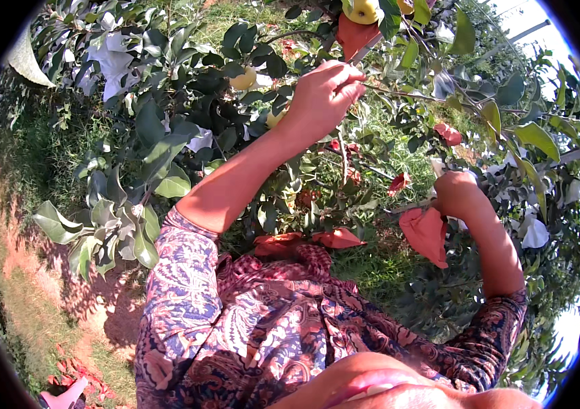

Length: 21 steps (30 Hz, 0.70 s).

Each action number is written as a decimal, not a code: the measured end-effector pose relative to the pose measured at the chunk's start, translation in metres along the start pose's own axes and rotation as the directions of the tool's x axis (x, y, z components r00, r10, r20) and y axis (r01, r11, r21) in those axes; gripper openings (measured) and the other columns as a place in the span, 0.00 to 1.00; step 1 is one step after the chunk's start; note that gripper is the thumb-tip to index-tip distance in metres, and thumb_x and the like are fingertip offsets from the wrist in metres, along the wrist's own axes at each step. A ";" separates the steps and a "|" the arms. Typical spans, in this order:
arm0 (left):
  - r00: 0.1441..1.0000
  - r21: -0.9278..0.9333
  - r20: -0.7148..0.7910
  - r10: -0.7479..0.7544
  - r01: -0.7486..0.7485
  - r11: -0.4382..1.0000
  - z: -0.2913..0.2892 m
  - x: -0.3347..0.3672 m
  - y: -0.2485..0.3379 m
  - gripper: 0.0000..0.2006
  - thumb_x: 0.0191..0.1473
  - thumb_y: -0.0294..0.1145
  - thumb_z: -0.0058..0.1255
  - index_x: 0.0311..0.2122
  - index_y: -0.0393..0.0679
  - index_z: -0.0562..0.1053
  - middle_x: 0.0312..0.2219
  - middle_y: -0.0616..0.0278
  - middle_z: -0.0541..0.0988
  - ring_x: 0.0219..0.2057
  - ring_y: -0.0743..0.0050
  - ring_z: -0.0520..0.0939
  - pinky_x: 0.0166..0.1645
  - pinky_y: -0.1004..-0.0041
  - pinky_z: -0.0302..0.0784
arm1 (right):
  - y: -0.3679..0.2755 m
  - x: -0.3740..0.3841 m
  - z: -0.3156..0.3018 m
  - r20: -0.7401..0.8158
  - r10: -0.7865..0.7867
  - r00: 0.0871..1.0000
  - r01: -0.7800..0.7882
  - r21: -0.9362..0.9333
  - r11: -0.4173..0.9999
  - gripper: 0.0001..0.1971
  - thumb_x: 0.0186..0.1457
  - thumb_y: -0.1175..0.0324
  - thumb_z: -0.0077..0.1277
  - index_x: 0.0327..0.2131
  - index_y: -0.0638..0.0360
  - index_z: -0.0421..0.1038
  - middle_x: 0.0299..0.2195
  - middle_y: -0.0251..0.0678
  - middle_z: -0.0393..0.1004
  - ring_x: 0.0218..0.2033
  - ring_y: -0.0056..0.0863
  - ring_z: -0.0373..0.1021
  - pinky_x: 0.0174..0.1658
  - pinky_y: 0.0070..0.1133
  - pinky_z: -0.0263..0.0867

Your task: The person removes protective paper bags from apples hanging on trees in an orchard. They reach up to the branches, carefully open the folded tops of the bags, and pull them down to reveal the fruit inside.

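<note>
A red paper (425,235) hangs right of centre, against the curled right hand (464,194), its grip hidden. At upper centre, the left hand (329,95) has fingers bent nearly closed just below a second red paper (356,37) and yellow apple (363,11); any hold cannot be told. Leaves (56,223) surround both.

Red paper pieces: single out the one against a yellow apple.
The red piece between the left hand and a yellow apple; the others adjoin no apple.
</note>
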State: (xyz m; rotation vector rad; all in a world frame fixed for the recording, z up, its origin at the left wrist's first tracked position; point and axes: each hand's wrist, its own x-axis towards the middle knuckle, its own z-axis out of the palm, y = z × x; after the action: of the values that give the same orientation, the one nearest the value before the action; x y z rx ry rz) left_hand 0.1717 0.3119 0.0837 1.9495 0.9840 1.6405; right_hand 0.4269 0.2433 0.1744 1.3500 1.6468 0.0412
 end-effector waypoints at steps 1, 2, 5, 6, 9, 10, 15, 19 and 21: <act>0.993 -0.018 -0.089 -0.074 0.073 0.997 -0.003 0.025 -0.020 0.15 0.53 0.35 0.53 0.43 0.38 0.73 0.38 0.54 0.77 0.41 0.65 0.78 0.43 0.71 0.73 | 0.003 0.012 0.006 -0.425 -0.189 0.885 0.249 0.088 0.965 0.15 0.50 0.62 0.51 0.39 0.61 0.74 0.37 0.44 0.76 0.42 0.33 0.73 0.47 0.27 0.65; 0.975 -0.056 -0.169 -0.144 0.136 0.989 0.001 0.048 -0.037 0.19 0.52 0.39 0.54 0.45 0.38 0.71 0.40 0.52 0.76 0.42 0.62 0.77 0.44 0.70 0.73 | 0.010 0.023 0.012 -0.772 -0.265 0.577 0.485 0.063 0.872 0.17 0.53 0.64 0.49 0.44 0.63 0.71 0.41 0.45 0.74 0.45 0.32 0.71 0.50 0.25 0.63; 0.974 0.291 -0.224 -0.043 0.109 0.950 0.039 0.079 -0.065 0.43 0.41 0.57 0.60 0.57 0.41 0.57 0.46 0.46 0.69 0.48 0.49 0.73 0.49 0.59 0.71 | -0.010 0.069 -0.066 -0.852 0.150 0.501 0.715 0.505 0.483 0.17 0.57 0.67 0.44 0.50 0.62 0.66 0.45 0.39 0.72 0.48 0.24 0.67 0.52 0.22 0.60; 0.964 0.284 -0.157 -0.216 0.253 0.925 0.047 0.085 -0.050 0.46 0.40 0.58 0.61 0.57 0.39 0.56 0.47 0.45 0.68 0.48 0.47 0.73 0.48 0.58 0.71 | -0.005 0.107 -0.072 -0.913 0.285 0.293 0.771 0.402 0.494 0.15 0.57 0.68 0.44 0.48 0.62 0.67 0.42 0.36 0.73 0.45 0.22 0.68 0.50 0.21 0.61; 0.945 0.176 -0.326 0.017 0.043 0.983 0.054 0.098 -0.084 0.32 0.46 0.51 0.56 0.52 0.42 0.63 0.37 0.46 0.76 0.40 0.44 0.77 0.43 0.57 0.72 | 0.008 0.158 -0.135 -0.858 0.355 0.371 0.843 0.472 0.258 0.11 0.58 0.73 0.41 0.43 0.62 0.68 0.38 0.31 0.71 0.36 0.18 0.66 0.40 0.19 0.63; 0.953 0.113 -0.299 -0.036 0.073 0.991 0.055 0.098 -0.083 0.27 0.47 0.46 0.55 0.49 0.41 0.64 0.37 0.46 0.76 0.39 0.44 0.77 0.41 0.57 0.73 | 0.018 0.179 -0.144 -0.785 0.410 0.464 0.800 0.570 0.186 0.11 0.58 0.76 0.39 0.43 0.62 0.68 0.38 0.31 0.70 0.34 0.17 0.65 0.38 0.18 0.63; 0.936 -0.051 -0.347 -0.054 0.039 0.998 0.040 0.102 -0.091 0.10 0.53 0.33 0.45 0.38 0.41 0.73 0.29 0.48 0.79 0.31 0.46 0.79 0.35 0.60 0.74 | 0.050 0.197 -0.137 -0.970 0.158 0.185 0.567 0.236 0.789 0.17 0.58 0.78 0.36 0.49 0.57 0.67 0.45 0.35 0.65 0.46 0.25 0.65 0.48 0.20 0.66; 0.944 -0.108 -0.310 -0.113 0.083 0.991 0.035 0.106 -0.104 0.10 0.53 0.31 0.44 0.38 0.42 0.75 0.30 0.47 0.79 0.33 0.46 0.79 0.36 0.62 0.74 | 0.055 0.198 -0.151 -0.907 0.232 0.351 0.765 0.421 0.487 0.16 0.58 0.77 0.36 0.48 0.57 0.68 0.45 0.35 0.65 0.51 0.27 0.62 0.52 0.26 0.65; 0.937 -0.094 -0.331 -0.108 0.081 0.992 0.038 0.105 -0.096 0.11 0.52 0.30 0.44 0.39 0.42 0.75 0.31 0.46 0.79 0.33 0.46 0.79 0.36 0.61 0.74 | 0.065 0.208 -0.142 -0.919 0.152 0.363 0.817 0.392 0.423 0.15 0.57 0.75 0.39 0.48 0.58 0.68 0.46 0.35 0.65 0.51 0.28 0.62 0.54 0.29 0.61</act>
State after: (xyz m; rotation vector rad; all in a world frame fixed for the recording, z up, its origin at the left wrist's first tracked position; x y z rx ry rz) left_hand 0.1905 0.4581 0.0789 1.5747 1.0974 1.9652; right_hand 0.3966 0.5012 0.1540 1.6546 3.2624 -0.5755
